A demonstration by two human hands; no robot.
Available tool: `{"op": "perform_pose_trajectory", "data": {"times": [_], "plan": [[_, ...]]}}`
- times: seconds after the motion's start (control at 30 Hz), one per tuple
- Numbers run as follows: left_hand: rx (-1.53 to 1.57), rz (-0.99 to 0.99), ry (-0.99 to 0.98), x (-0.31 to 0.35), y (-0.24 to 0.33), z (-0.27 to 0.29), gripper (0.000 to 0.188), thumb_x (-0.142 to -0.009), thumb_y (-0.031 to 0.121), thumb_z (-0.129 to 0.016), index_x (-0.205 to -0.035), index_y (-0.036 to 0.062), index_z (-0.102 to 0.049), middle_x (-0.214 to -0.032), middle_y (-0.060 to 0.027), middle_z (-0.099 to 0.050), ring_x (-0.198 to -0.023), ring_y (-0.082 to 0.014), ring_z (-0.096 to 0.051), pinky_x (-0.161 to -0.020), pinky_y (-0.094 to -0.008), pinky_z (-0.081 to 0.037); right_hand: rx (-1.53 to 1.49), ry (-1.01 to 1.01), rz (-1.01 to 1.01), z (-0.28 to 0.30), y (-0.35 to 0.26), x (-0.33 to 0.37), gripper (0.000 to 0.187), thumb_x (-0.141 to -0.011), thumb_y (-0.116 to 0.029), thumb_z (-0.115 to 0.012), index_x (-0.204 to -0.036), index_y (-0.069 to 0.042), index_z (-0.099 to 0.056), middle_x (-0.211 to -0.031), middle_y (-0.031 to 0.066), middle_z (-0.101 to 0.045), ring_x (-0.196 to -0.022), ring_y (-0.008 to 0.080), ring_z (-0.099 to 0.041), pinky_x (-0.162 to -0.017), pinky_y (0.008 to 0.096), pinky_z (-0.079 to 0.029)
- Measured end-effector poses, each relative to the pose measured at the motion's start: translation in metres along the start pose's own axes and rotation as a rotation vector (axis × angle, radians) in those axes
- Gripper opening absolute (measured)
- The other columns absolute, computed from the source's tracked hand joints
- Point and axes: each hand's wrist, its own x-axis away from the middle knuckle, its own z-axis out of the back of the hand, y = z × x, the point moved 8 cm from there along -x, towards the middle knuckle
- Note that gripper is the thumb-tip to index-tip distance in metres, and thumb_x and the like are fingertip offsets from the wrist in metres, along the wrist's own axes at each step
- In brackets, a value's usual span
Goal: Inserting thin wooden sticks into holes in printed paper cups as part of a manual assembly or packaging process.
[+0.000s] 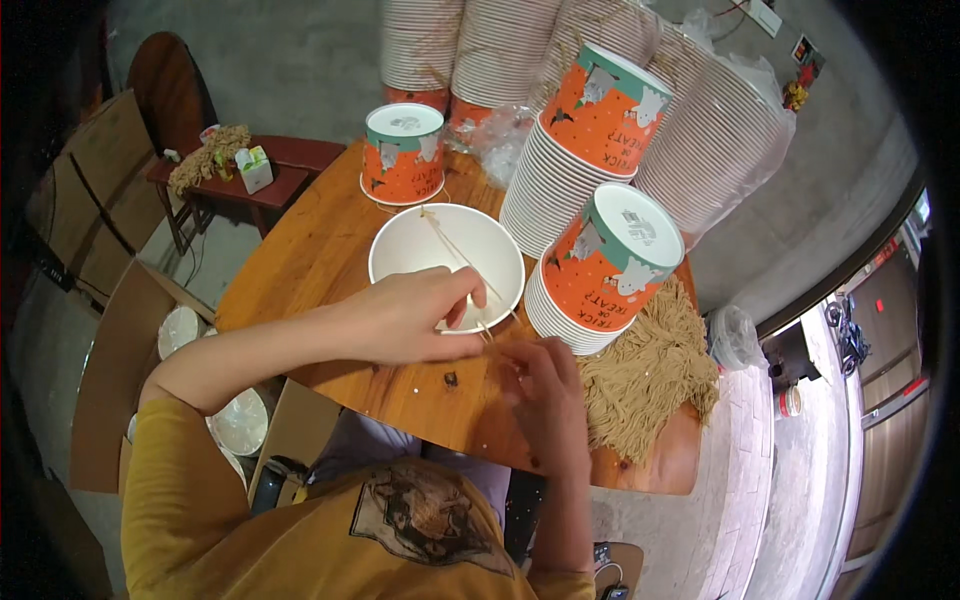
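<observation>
A white-lined paper bucket [410,245] stands mouth up on the wooden table, in front of me. A thin tan string [447,240] runs from a knot at its far rim down across the opening. Over the near rim reaches my left hand [415,315], its thumb and fingers closed on the string. Just right of it, below the bucket, my right hand [545,390] has curled fingers at the string's near end; its fingertips are slightly blurred. A bundle of tan strings [650,375] lies on the table to the right of that hand.
Upside-down orange buckets with green bands stand singly [403,165] and in stacks [600,270] around the table [300,260]. Tall plastic-wrapped stacks [715,130] rise behind. At left are an open carton [105,390] holding white buckets and a red bench [300,152] with more string.
</observation>
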Motion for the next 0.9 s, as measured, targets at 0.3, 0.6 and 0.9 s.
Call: {"op": "perform_pose_trajectory", "data": {"times": [0.3,0.6,0.9], "plan": [[-0.392,-0.398,0.15,0.041,0.008,0.006,0.017,-0.08,0.006,-0.065,-0.095,0.0079,-0.057,-0.102,-0.0082,-0.055,-0.105,-0.028,-0.053,-0.092,-0.0405,-0.041,0.028,0.033,0.333,0.01,-0.024,-0.042,0.015,-0.081,-0.005,-0.069,-0.095,-0.007,-0.062,-0.083,0.0081,-0.054,-0.081,0.0283,-0.058,-0.069,0.0388,-0.05],[-0.217,-0.295,0.316,0.037,-0.014,0.015,0.007,-0.082,0.008,-0.061,-0.087,0.0082,-0.057,-0.095,-0.0064,-0.056,-0.102,-0.0262,-0.052,-0.098,-0.0412,-0.034,0.06,0.003,0.183,-0.03,-0.022,-0.062,0.005,-0.081,-0.006,-0.066,-0.082,-0.007,-0.061,-0.074,0.0122,-0.056,-0.068,0.0329,-0.06,-0.061,0.0425,-0.05],[-0.22,-0.109,0.472,0.015,-0.019,0.008,0.01,-0.081,0.017,-0.06,-0.079,0.0082,-0.056,-0.079,-0.0052,-0.053,-0.085,-0.0238,-0.05,-0.084,-0.0381,-0.032,0.041,-0.051,0.095,-0.033,-0.015,-0.067,0.008,-0.079,-0.004,-0.065,-0.077,-0.004,-0.057,-0.073,0.0141,-0.057,-0.068,0.0345,-0.061,-0.061,0.0439,-0.05]]}}
